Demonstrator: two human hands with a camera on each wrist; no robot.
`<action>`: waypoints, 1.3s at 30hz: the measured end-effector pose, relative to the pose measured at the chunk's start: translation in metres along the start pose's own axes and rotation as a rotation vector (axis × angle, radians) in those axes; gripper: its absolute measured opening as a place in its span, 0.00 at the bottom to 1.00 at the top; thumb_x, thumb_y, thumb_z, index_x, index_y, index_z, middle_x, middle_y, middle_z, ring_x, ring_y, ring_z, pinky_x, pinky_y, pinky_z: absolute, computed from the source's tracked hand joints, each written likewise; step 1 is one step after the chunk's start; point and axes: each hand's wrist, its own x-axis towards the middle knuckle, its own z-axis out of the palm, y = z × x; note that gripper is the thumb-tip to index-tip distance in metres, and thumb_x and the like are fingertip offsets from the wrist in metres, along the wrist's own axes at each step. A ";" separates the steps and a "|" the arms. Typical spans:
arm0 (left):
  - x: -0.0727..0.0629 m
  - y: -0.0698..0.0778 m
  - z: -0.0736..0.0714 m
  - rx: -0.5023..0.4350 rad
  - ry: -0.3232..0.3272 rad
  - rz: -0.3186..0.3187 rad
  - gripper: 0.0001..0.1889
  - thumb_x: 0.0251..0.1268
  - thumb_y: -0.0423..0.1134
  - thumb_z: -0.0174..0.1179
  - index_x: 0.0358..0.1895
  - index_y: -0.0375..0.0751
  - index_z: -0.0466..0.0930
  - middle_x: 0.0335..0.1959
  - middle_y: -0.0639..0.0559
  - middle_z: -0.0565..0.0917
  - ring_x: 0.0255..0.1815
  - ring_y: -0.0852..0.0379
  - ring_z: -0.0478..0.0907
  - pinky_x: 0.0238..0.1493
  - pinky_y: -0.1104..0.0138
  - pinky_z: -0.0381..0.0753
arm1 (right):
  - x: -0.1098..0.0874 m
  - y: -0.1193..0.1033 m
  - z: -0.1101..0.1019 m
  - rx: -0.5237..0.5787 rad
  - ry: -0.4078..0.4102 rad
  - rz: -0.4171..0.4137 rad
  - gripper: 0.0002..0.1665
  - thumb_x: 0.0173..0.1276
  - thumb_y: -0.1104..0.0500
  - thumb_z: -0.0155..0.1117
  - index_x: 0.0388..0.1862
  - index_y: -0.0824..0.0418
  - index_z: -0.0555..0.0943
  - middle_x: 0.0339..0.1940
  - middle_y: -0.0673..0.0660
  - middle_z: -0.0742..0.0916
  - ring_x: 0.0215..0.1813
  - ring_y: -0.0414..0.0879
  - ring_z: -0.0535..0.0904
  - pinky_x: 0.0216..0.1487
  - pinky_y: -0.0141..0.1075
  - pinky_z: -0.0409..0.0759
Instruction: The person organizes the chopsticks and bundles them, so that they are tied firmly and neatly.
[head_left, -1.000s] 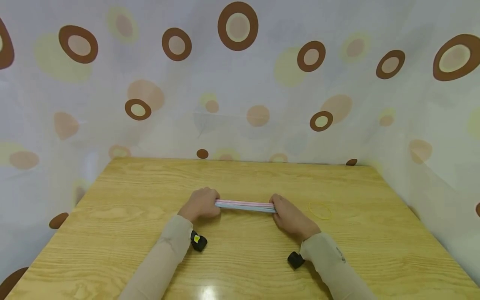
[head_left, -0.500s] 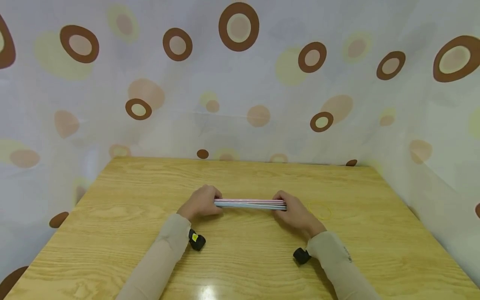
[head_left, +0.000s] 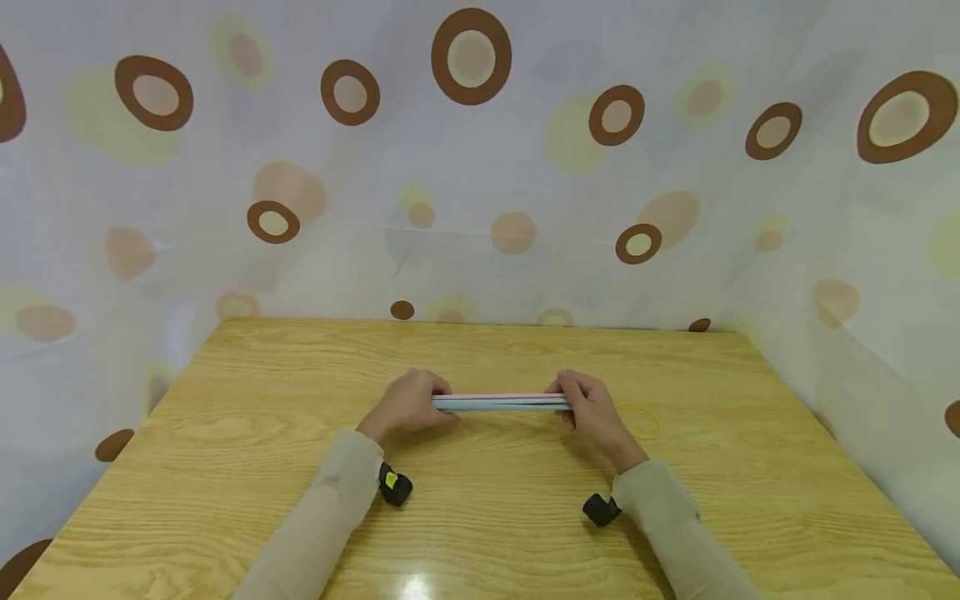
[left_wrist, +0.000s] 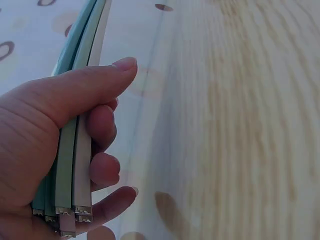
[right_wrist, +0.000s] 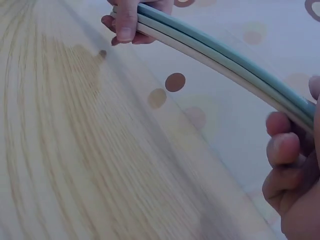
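A bundle of several long, slim sticks (head_left: 498,402), teal, pale green, whitish and pink, is held level above the table between both hands. My left hand (head_left: 408,404) grips its left end, thumb laid across the sticks and fingers curled behind. In the left wrist view, the silvery, notched stick ends (left_wrist: 64,211) poke out below the palm at uneven heights. The right hand (head_left: 594,412) pinches the other end in the head view. The right wrist view has its curled fingers (right_wrist: 285,150) beside the sticks, with the far tips hidden.
A thin yellow rubber band (head_left: 658,425) lies on the wooden table (head_left: 480,517), just right of the right hand. Black wrist cameras (head_left: 395,485) sit on both sleeves. A white curtain (head_left: 465,167) with brown circles hangs behind the table and along its sides.
My right hand has moved right and slightly away, its fingers shifting at the bundle's end. The bundle has tilted from sloping to level and shows a narrower side. The left hand has barely moved.
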 end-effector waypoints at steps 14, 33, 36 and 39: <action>0.001 0.009 0.002 -0.120 -0.036 0.053 0.14 0.43 0.44 0.78 0.34 0.45 0.85 0.25 0.58 0.82 0.25 0.62 0.71 0.29 0.69 0.71 | -0.005 0.003 -0.004 0.007 0.019 0.119 0.25 0.79 0.50 0.46 0.21 0.61 0.64 0.12 0.48 0.64 0.13 0.39 0.55 0.21 0.31 0.61; -0.001 0.000 -0.006 -0.300 0.007 0.021 0.15 0.45 0.45 0.77 0.35 0.44 0.85 0.31 0.54 0.84 0.29 0.59 0.74 0.32 0.68 0.75 | -0.002 -0.003 -0.008 0.110 0.051 0.164 0.25 0.79 0.48 0.44 0.26 0.63 0.70 0.10 0.47 0.65 0.13 0.38 0.55 0.20 0.30 0.60; 0.000 0.002 -0.006 -0.344 -0.012 0.035 0.14 0.44 0.42 0.77 0.35 0.44 0.85 0.32 0.53 0.84 0.31 0.59 0.75 0.36 0.67 0.76 | -0.001 -0.005 -0.008 0.067 0.089 0.168 0.25 0.78 0.47 0.45 0.29 0.65 0.73 0.10 0.48 0.67 0.13 0.38 0.56 0.18 0.30 0.59; 0.001 0.003 -0.006 -0.339 -0.008 0.041 0.15 0.44 0.41 0.78 0.36 0.44 0.84 0.33 0.53 0.84 0.33 0.59 0.75 0.38 0.67 0.76 | 0.000 -0.007 -0.007 0.039 0.130 0.181 0.26 0.78 0.45 0.46 0.30 0.65 0.75 0.11 0.49 0.69 0.13 0.38 0.57 0.17 0.30 0.59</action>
